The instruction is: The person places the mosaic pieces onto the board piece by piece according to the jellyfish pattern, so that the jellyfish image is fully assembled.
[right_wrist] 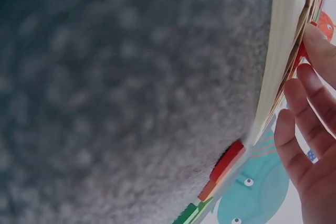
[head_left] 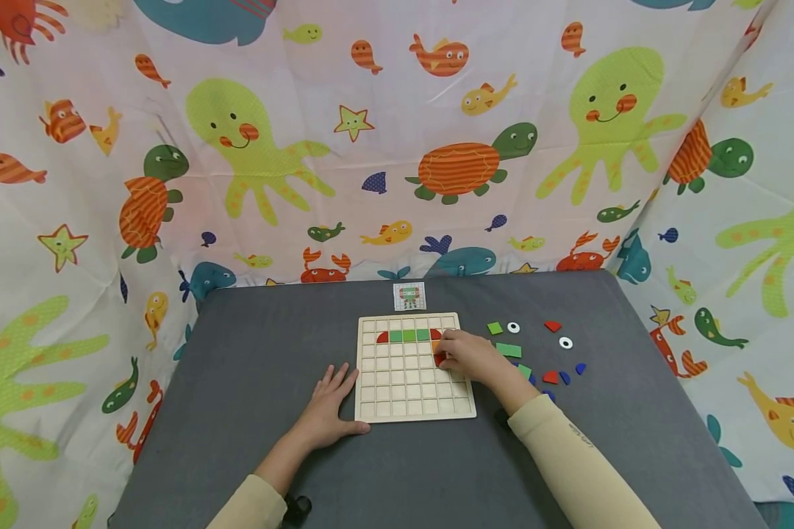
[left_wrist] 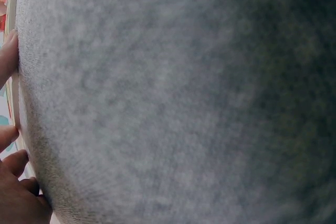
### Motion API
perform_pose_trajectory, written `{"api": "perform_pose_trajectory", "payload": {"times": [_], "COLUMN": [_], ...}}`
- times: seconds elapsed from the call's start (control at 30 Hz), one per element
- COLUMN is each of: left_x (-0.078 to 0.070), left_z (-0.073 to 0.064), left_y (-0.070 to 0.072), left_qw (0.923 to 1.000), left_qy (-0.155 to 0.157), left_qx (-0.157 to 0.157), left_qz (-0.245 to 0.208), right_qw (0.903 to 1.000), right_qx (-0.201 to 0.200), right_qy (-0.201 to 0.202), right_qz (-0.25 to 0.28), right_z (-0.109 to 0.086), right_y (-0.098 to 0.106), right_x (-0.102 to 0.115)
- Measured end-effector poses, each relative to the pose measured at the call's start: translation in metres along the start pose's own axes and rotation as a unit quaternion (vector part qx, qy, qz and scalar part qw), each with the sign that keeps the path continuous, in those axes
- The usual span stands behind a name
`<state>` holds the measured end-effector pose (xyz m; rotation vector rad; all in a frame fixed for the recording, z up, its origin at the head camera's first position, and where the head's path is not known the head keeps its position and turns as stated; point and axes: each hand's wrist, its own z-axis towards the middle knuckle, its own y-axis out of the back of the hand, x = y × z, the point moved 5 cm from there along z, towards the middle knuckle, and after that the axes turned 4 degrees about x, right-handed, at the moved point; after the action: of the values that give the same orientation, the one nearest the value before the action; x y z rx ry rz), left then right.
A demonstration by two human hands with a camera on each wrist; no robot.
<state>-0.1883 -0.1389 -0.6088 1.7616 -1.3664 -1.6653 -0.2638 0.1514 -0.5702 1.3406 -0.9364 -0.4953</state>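
The left hand (head_left: 327, 411), fingers extended and spread, touches the wooden grid board (head_left: 397, 386) at its lower-left corner, holding no piece. The right hand (head_left: 470, 356) positions thumb and index fingertips, narrowly parted, at a red piece (head_left: 439, 361) on the board's right side; pinching cannot be confirmed.

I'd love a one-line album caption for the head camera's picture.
Left hand at the edge of a wooden grid board, right hand touching a red piece, before sea-creature fabric.
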Motion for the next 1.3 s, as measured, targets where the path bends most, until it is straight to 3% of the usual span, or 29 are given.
{"api": "perform_pose_trajectory", "payload": {"times": [0.47, 0.7, 0.93, 1.3], "left_x": [0.000, 0.000, 0.000, 0.002], "left_z": [-0.001, 0.000, 0.000, 0.001], "left_y": [0.001, 0.000, 0.000, -0.001], "left_qw": [1.0000, 1.0000, 1.0000, 1.0000], "left_qy": [-0.001, 0.003, 0.000, -0.002], "left_qx": [-0.005, 0.001, -0.003, -0.004], "left_qz": [0.000, 0.003, 0.002, 0.005], "right_qw": [0.9984, 0.9972, 0.9924, 0.9878], "right_qx": [-0.006, -0.014, -0.047, -0.080], "right_qy": [-0.051, -0.051, -0.029, -0.075], "right_qz": [0.023, 0.053, 0.110, 0.110], "right_z": [0.003, 0.001, -0.014, -0.043], "right_y": [0.003, 0.003, 0.012, 0.028], "right_x": [0.000, -0.001, -0.007, -0.036]}}
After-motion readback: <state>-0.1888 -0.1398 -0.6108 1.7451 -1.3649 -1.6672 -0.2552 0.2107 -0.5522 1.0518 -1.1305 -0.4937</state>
